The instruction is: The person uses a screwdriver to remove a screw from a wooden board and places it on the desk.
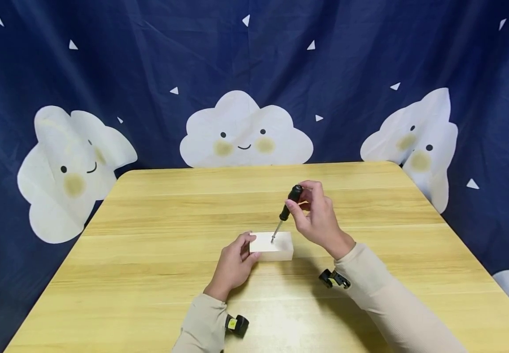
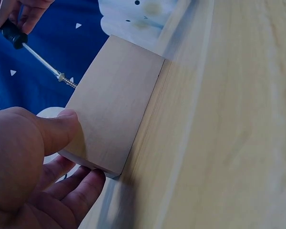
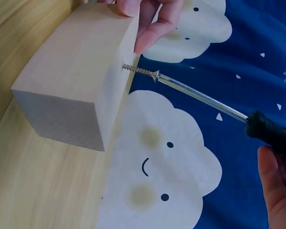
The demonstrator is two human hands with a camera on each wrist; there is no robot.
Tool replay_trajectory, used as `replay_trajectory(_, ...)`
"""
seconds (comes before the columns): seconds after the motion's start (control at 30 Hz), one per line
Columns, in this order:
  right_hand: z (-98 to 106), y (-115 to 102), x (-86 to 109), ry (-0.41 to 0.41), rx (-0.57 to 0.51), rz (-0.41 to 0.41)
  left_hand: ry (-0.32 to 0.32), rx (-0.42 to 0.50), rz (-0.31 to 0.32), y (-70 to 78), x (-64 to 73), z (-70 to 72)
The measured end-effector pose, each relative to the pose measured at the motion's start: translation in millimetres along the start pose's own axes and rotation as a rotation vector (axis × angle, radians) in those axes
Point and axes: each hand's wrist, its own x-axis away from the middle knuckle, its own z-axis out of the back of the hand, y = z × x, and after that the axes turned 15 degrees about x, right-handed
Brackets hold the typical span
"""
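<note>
One screw (image 3: 140, 71) between block (image 3: 62, 67) and screwdriver (image 1: 284, 214)

The block lies on the bench (image 1: 148, 274), a pale, smooth, sharp-edged box shape with matt faces. The left hand (image 1: 234, 264) is clamped on one end of it, thumb on the near side. The right hand (image 1: 318, 215) pinches the screwdriver's black handle (image 3: 276, 133) between thumb and fingers. A bright, straight metal shaft (image 3: 203, 97) slopes down to the flared head of the screw, whose coarse thread leans aslant, its point meeting the block's top face. The bench shows long yellow-brown grain and rounded far corners; behind it hangs a creased, deep blue cloth (image 1: 280, 68) with white clouds (image 1: 243, 115) and small triangles. Beige sleeves (image 1: 382, 289) cover both forearms.

Whether the screw's point has entered the block is hard to tell, and the shaft's tip is hidden at the screw's head. The block's underside is hidden too. The right-wrist view cuts off the handle's end and part of each hand. Lettering on the cloth there is too small to read.
</note>
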Motion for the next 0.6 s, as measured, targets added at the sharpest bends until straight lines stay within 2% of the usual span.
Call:
replay_trajectory(0.1,-0.7,-0.4,-0.9,-0.006,-0.024,0.01,0.002,0.002,-0.002,-0.7,0.6,0.2)
replay_trajectory(0.27,-3.3,-0.3,-0.9,-0.016,-0.053,-0.05,0.002,0.007,0.0,-1.8,0.6,0.6)
replay_trajectory(0.4,-9.6,-0.4,1.8,-0.029,0.019,-0.024,0.007,0.01,0.002,-1.9,0.3,1.0)
replay_trajectory(0.5,-14.6,-0.2,3.5,-0.009,0.059,0.005,0.005,0.014,0.002,-2.4,-0.1,0.9)
replay_trajectory(0.6,-17.7,0.8,4.1,0.041,0.073,-0.031,0.001,0.013,0.004,-2.5,-0.4,0.0)
